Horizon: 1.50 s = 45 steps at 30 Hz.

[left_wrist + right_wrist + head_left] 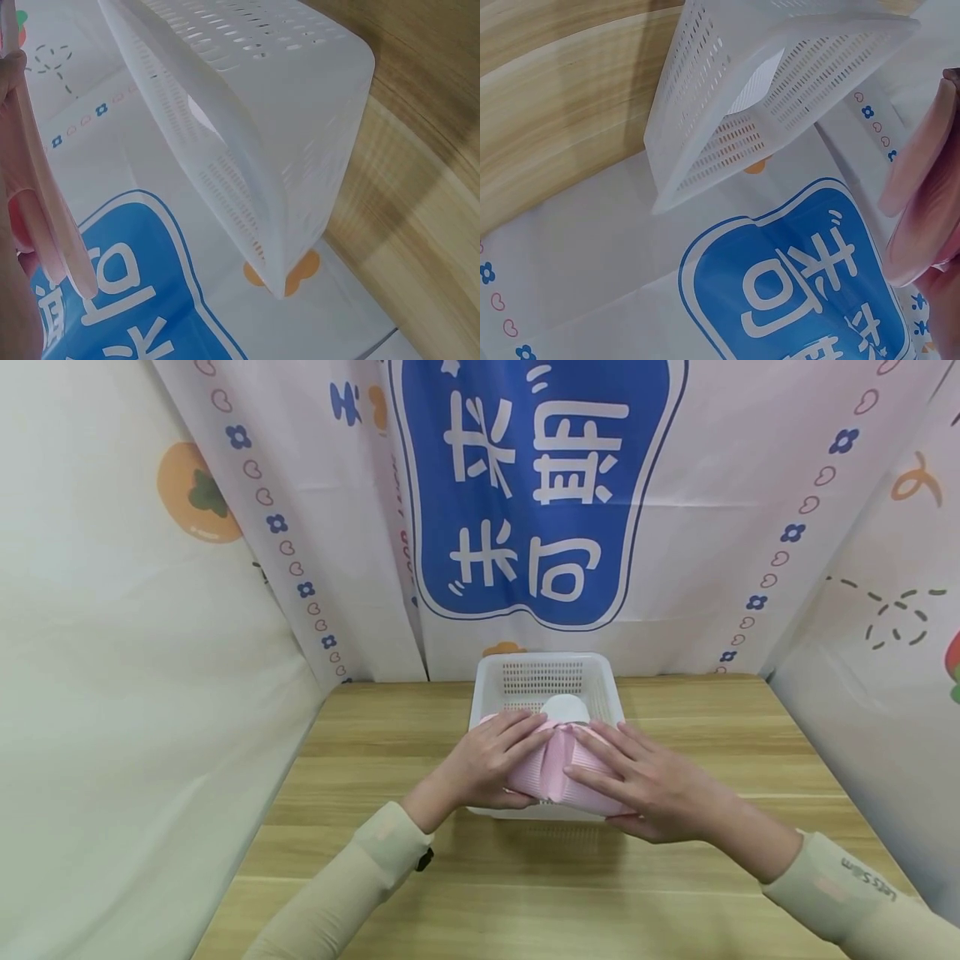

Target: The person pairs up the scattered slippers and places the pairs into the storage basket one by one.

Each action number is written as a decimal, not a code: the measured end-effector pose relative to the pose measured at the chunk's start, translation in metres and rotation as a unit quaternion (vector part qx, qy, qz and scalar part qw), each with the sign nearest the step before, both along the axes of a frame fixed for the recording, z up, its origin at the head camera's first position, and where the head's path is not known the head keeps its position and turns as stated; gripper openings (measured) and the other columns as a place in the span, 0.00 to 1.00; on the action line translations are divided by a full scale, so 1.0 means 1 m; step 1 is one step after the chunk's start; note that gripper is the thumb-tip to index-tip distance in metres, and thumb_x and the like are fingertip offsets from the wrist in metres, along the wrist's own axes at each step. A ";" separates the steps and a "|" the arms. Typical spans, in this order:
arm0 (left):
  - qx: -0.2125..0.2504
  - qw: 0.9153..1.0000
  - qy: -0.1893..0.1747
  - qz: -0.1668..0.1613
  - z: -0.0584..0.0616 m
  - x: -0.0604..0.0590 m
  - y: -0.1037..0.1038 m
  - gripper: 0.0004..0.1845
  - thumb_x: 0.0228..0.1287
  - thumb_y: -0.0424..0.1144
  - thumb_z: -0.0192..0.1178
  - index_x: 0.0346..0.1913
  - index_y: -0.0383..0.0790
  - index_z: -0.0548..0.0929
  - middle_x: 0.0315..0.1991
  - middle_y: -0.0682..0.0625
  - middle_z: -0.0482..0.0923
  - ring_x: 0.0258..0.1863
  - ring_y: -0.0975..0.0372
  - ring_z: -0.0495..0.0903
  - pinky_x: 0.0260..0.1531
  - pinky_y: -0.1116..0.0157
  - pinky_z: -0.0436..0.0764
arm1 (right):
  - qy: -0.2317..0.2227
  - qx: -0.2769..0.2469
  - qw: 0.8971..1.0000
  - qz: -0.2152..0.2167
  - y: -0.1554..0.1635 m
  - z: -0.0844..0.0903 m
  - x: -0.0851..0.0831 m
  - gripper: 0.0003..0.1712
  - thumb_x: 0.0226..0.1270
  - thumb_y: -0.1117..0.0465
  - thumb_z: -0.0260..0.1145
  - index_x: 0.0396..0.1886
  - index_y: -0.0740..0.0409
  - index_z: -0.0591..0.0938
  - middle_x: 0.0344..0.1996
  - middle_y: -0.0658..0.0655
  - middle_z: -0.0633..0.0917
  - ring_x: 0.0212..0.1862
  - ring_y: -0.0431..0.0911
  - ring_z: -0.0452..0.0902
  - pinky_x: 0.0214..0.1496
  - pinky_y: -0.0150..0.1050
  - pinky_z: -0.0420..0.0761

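A white perforated basket (550,677) stands on the wooden table (360,777) against the back curtain. A pink ribbed cloth item (546,768) lies over the basket's front part, with a white round piece (565,707) showing behind it. My left hand (491,760) rests flat on the pink item's left side, fingers straight. On its right side lies my right hand (645,772), fingers spread straight, thumb under the edge. In the left wrist view the basket (262,135) fills the frame, pink edge (52,202) at left. The right wrist view shows the basket (765,90) and pink folds (922,217).
Printed curtains enclose the table on three sides, with a blue sign (536,485) behind the basket. Bare wood lies to the left, right (750,727) and front of the basket.
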<state>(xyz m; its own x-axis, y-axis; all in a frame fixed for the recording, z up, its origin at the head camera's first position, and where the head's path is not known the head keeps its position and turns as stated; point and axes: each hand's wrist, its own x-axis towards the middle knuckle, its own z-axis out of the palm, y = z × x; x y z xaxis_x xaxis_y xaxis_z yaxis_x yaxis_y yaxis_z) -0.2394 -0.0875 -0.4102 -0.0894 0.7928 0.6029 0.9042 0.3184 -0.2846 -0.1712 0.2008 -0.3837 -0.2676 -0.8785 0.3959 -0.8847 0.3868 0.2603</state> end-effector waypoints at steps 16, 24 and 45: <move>-0.007 1.000 0.006 0.005 -0.005 -0.001 0.001 0.48 0.46 0.65 0.66 0.64 0.34 0.73 0.61 0.39 0.74 0.59 0.47 0.74 0.63 0.54 0.69 | 0.024 0.003 1.000 -0.013 -0.003 -0.006 0.001 0.47 0.49 0.44 0.70 0.69 0.54 0.69 0.70 0.70 0.63 0.67 0.66 0.61 0.57 0.64 0.72; -0.014 1.000 0.006 0.009 -0.006 -0.002 0.000 0.48 0.47 0.66 0.65 0.65 0.34 0.72 0.62 0.39 0.73 0.61 0.47 0.72 0.63 0.54 0.69 | 0.033 -0.003 0.999 -0.013 -0.006 -0.007 0.001 0.37 0.60 0.41 0.59 0.66 0.54 0.72 0.69 0.70 0.64 0.66 0.67 0.63 0.56 0.64 0.73; -0.051 0.998 -0.025 0.029 -0.001 -0.003 -0.007 0.54 0.46 0.68 0.68 0.70 0.37 0.65 0.68 0.39 0.65 0.67 0.48 0.64 0.65 0.49 0.65 | 0.051 -0.025 0.998 -0.014 -0.008 -0.006 0.001 0.33 0.74 0.40 0.39 0.63 0.54 0.75 0.67 0.70 0.68 0.64 0.66 0.66 0.55 0.62 0.74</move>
<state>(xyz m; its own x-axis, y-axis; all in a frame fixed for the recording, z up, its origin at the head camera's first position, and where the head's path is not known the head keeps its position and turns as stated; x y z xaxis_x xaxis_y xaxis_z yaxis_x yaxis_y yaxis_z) -0.2428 -0.0946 -0.4116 -0.1656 0.8419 0.5135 0.8986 0.3434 -0.2732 -0.1699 0.1933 -0.3898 -0.2485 -0.8497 0.4650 -0.8432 0.4260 0.3278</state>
